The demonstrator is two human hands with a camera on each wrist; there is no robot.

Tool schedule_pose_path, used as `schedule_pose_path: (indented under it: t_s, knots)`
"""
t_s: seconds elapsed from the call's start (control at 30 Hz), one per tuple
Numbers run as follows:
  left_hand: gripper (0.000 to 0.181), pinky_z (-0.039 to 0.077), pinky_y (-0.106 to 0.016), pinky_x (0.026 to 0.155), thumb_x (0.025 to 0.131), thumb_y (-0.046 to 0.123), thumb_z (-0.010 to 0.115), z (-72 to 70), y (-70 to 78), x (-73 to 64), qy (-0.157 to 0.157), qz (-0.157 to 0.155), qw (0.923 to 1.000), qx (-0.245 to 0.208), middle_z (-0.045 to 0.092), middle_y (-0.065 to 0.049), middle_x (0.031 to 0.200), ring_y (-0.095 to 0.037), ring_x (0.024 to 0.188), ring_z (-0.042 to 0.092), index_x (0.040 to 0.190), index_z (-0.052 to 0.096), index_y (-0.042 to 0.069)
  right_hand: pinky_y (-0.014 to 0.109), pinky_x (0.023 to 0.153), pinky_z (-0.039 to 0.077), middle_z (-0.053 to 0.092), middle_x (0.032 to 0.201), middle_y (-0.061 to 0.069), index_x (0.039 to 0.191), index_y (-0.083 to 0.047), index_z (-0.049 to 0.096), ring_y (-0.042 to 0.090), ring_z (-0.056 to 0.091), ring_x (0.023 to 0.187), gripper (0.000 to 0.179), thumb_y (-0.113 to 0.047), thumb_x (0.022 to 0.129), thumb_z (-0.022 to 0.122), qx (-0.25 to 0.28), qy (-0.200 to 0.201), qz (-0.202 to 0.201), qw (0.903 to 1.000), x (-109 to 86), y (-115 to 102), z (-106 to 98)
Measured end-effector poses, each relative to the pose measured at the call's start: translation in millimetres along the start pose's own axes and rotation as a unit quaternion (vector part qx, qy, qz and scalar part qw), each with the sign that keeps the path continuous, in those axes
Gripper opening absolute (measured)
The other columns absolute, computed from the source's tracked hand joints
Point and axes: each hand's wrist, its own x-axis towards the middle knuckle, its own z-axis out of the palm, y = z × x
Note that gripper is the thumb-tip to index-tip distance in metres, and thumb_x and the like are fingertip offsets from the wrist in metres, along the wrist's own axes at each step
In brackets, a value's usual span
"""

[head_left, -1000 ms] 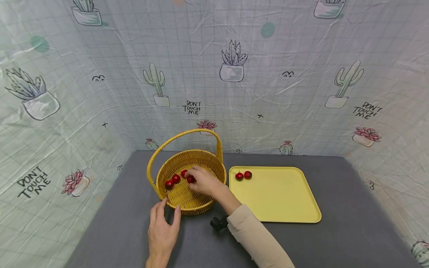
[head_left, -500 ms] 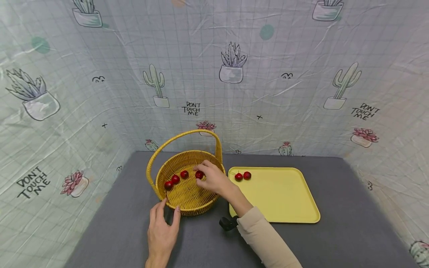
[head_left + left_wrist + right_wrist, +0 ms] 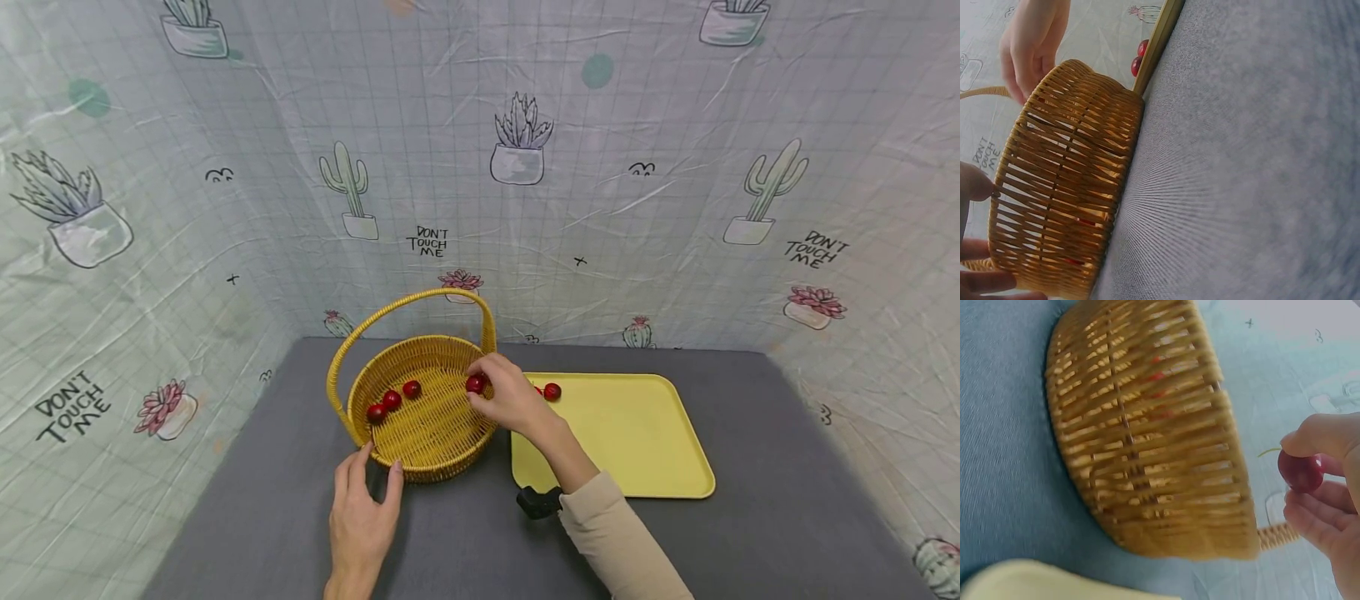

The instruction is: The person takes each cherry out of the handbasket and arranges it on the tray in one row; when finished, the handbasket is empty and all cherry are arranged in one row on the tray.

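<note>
My right hand (image 3: 510, 400) pinches a dark red cherry (image 3: 476, 383) between thumb and fingers, over the right side of the yellow wicker basket (image 3: 442, 458). In the right wrist view this cherry (image 3: 1300, 472) shows a thin stem and sits above the rim's level. Three more cherries (image 3: 392, 401) lie in a row on the left of the basket floor. With thumb and fingers spread, my left hand (image 3: 363, 521) rests against the basket's near left rim. The left wrist view shows its thumb and fingertips touching the wicker, much of the hand being out of frame.
A yellow tray (image 3: 622, 442) lies right of the basket on the grey table (image 3: 465, 550). Two cherries stand at its far left corner, one cherry (image 3: 552, 392) plain to see, the other partly behind my right hand. The basket's tall handle (image 3: 405, 302) arches over it.
My right hand has lifted the cherry from beside the others and carried it rightward to the basket's right rim. The left hand has stayed on the rim.
</note>
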Motion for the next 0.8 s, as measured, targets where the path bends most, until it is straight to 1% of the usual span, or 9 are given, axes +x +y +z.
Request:
schedule_pose_path:
  t_s: [0.13,0.23,0.3,0.43,0.57,0.7,0.8]
  knots:
    - [0.057,0.05,-0.062,0.089,0.097,0.04,0.063,0.7,-0.2,-0.3,0.005,0.007,1.0,-0.002,0.053,-0.017,0.133,-0.042,0.115,0.061,0.141,0.054,0.005,0.031,0.08,0.056,0.061,0.111,0.006,0.115,-0.006,0.063,0.015,0.059,0.093,0.029,-0.013,0.089,0.074,0.012,0.018,0.009,0.9997,-8.4,7,-8]
    - [0.056,0.051,-0.062,0.089,0.097,0.04,0.064,0.8,-0.1,-0.6,0.008,0.012,0.9999,-0.003,0.054,-0.017,0.132,-0.042,0.115,0.061,0.14,0.054,0.005,0.032,0.081,0.057,0.061,0.11,0.006,0.116,-0.006,0.063,0.014,0.06,0.092,0.03,-0.012,0.089,0.073,0.01,0.034,0.014,0.9993,-14.9,13,-15]
    - [0.055,0.051,-0.062,0.088,0.097,0.039,0.064,0.7,0.0,-0.6,0.011,0.016,0.9998,-0.004,0.054,-0.017,0.132,-0.042,0.115,0.061,0.14,0.055,0.005,0.035,0.082,0.057,0.061,0.111,0.006,0.118,-0.005,0.063,0.014,0.061,0.092,0.031,-0.011,0.089,0.072,0.012,0.041,0.019,0.9989,-19.1,18,-19]
    - [0.055,0.05,-0.062,0.088,0.097,0.039,0.064,0.1,0.6,-0.6,0.014,0.019,0.9997,-0.004,0.054,-0.018,0.132,-0.043,0.115,0.061,0.139,0.055,0.005,0.039,0.083,0.058,0.061,0.113,0.007,0.122,-0.005,0.064,0.016,0.062,0.093,0.034,-0.01,0.089,0.071,0.004,0.051,0.034,0.9981,-26.9,30,-28]
    - [0.056,0.05,-0.062,0.089,0.097,0.04,0.064,-0.3,1.4,-0.2,0.011,0.013,0.9998,-0.004,0.054,-0.017,0.132,-0.042,0.116,0.061,0.14,0.055,0.005,0.04,0.082,0.058,0.062,0.114,0.01,0.122,-0.004,0.065,0.019,0.063,0.094,0.034,-0.008,0.089,0.071,-0.01,0.064,0.043,0.997,-34.1,42,-35]
    - [0.056,0.05,-0.062,0.091,0.097,0.04,0.063,-0.1,2.0,-0.2,0.008,0.006,0.9999,-0.003,0.053,-0.017,0.133,-0.042,0.117,0.06,0.14,0.054,0.005,0.039,0.081,0.058,0.063,0.114,0.01,0.12,-0.004,0.067,0.021,0.063,0.095,0.033,-0.01,0.088,0.073,-0.027,0.072,0.055,0.9955,-40.7,54,-40]
    - [0.056,0.05,-0.062,0.091,0.097,0.039,0.064,0.3,1.9,-0.5,0.009,0.007,0.9999,-0.004,0.054,-0.017,0.133,-0.042,0.117,0.06,0.14,0.054,0.005,0.038,0.081,0.057,0.064,0.113,0.01,0.12,-0.004,0.067,0.022,0.063,0.095,0.033,-0.011,0.088,0.073,-0.042,0.073,0.068,0.9941,-45.4,64,-43]
